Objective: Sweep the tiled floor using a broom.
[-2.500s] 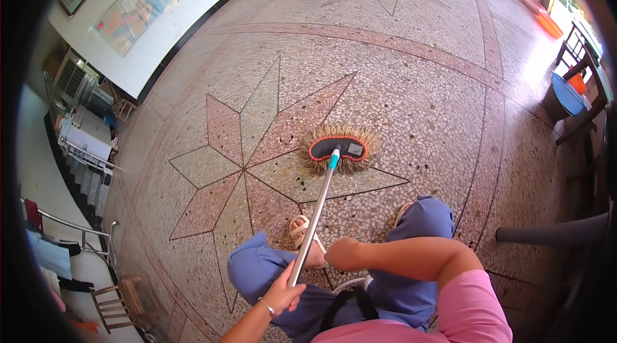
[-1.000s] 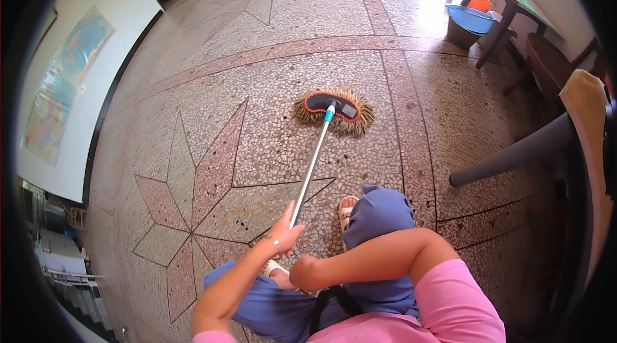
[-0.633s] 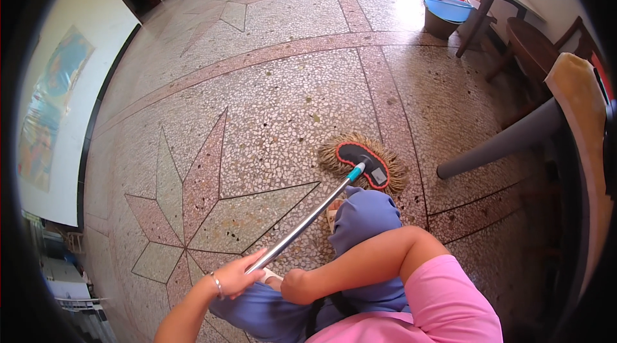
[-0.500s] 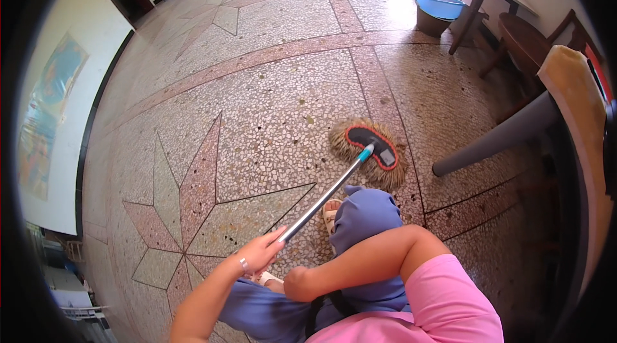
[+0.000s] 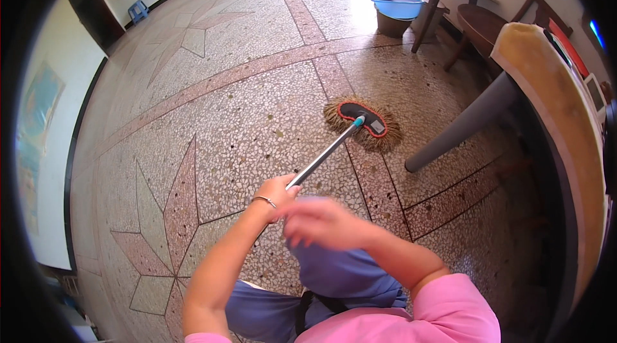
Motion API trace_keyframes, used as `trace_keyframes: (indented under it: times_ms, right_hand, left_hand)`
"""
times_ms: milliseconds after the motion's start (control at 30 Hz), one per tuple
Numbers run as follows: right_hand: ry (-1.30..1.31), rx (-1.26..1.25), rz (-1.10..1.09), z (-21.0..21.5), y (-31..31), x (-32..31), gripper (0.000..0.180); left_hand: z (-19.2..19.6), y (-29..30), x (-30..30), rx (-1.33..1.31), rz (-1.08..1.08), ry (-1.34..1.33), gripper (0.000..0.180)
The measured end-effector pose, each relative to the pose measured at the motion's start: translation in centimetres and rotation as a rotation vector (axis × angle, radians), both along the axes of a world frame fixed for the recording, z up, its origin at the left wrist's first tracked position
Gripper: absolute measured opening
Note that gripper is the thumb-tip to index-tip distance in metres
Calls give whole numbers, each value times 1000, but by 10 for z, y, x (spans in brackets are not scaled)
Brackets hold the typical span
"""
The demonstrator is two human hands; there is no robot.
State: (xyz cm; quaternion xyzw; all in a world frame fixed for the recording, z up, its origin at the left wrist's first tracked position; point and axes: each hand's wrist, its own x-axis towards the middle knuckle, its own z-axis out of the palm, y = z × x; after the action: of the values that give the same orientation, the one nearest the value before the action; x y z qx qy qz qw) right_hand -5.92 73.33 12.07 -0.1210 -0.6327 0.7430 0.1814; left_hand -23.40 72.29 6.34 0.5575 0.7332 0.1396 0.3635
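A: Since the last frame the mop head has slid further right across the floor, closer to the grey table leg, and the right hand has come off the handle.

B: Going from the left, what do the hands do now?

A: The left hand, a bracelet at its wrist, is closed around the near end of the metal handle. The right hand floats just beside it, blurred, fingers loosely spread and holding nothing.

B: And the mop itself?

A: Its fringed head lies flat on the speckled floor, on the red band that runs toward the table leg, well short of the blue basin by the far wall.

B: Which step would you call this?

A: A sweep stroke to the right, I judge, caught mid regrip. The next move calls for the right hand back on the handle, then steering the head clear of the leg.
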Motion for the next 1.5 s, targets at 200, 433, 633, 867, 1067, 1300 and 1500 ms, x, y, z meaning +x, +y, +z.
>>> trace_keyframes:
  times_ms: [200,433,633,867,1067,1300,1500]
  right_hand:
    - [-6,-1198,-566,-96,33,40,28]
    - [-162,-1366,-609,-153,22,78,20]
    - [-1306,163,-667,-241,-35,232,35]
    - [-1489,251,-561,-210,-209,368,35]
    - [-1547,64,-532,-210,-232,394,52]
    - [-1418,50,-709,-277,-60,280,61]
    - [-893,-156,-769,-254,75,188,39]
  left_hand:
    - [70,-14,76,-91,-267,279,29]
    - [46,-93,115,35,-473,-228,39]
    - [68,-124,74,310,-232,-243,32]
    - [45,-185,33,164,204,-273,30]
    - [32,-216,30,32,425,-328,28]
    - [43,-185,67,299,27,-67,29]
    - [57,-177,74,228,-14,-65,29]
